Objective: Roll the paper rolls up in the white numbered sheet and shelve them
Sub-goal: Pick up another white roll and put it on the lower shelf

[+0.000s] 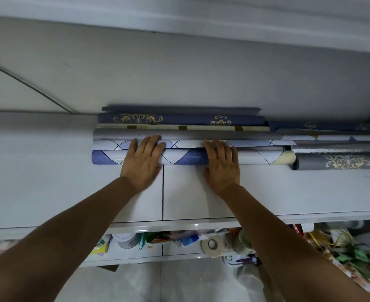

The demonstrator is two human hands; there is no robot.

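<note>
Several paper rolls lie side by side on a white shelf [48, 171], against the back wall. The nearest roll [186, 159] is white with blue diamonds and a cream end. My left hand [143, 159] lies flat on its left part, fingers straight and reaching onto the pale roll [184, 144] behind. My right hand [222, 161] presses flat on the middle of the same roll. Further back are a grey roll [201, 134], a cream roll with brown squares [201, 127] and a dark blue roll with gold ornaments [179, 119]. No white numbered sheet shows.
More rolls lie to the right, among them a grey one with gold ornament [336, 161]. Below the shelf edge a lower shelf holds clutter: a tape ring [212, 245], bottles, packets. Crumpled bags and wrappers [343, 247] pile up at the lower right. An upper board [179, 14] overhangs.
</note>
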